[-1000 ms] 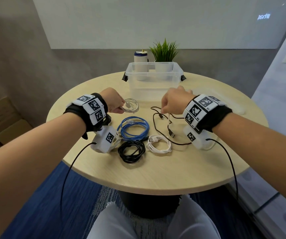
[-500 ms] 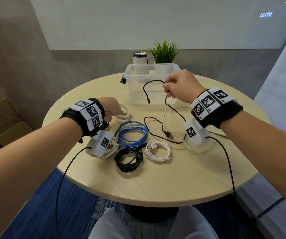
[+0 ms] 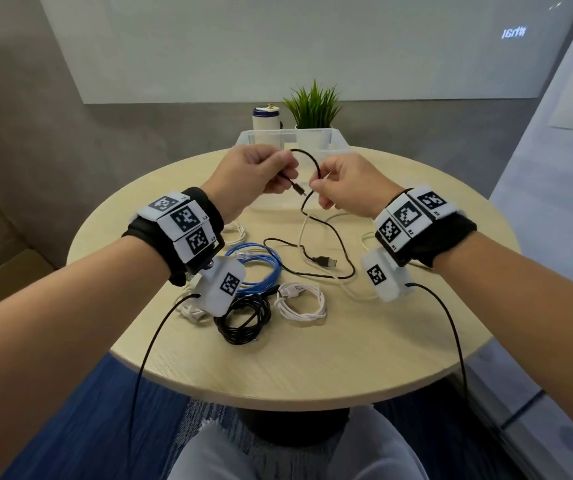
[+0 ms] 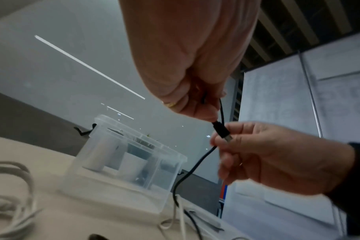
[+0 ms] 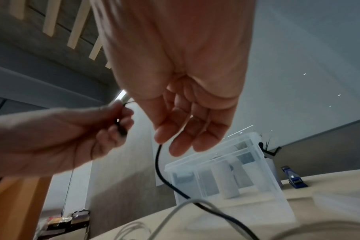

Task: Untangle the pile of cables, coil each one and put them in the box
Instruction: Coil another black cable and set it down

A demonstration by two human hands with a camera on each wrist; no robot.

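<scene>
Both hands were raised above the counter [image 3: 312,358], in front of the clear box [image 3: 337,142] at its far edge. Left hand [image 3: 254,174] pinched the black cable [image 3: 316,168] near its small plug end. Right hand [image 3: 347,185] pinched the same cable further along; a short arc stood between them. The rest trailed down to the counter middle, crossing a loose white cable [image 3: 300,237]. Coiled blue cable [image 3: 261,268], black coil [image 3: 243,317] and white coil [image 3: 300,303] lay toward the near edge.

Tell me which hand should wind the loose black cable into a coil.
Right, probably. The left hand pinches the black cable by its small plug, anchoring that end; the right hand grips farther along, nearest the slack trailing on the table.
</scene>
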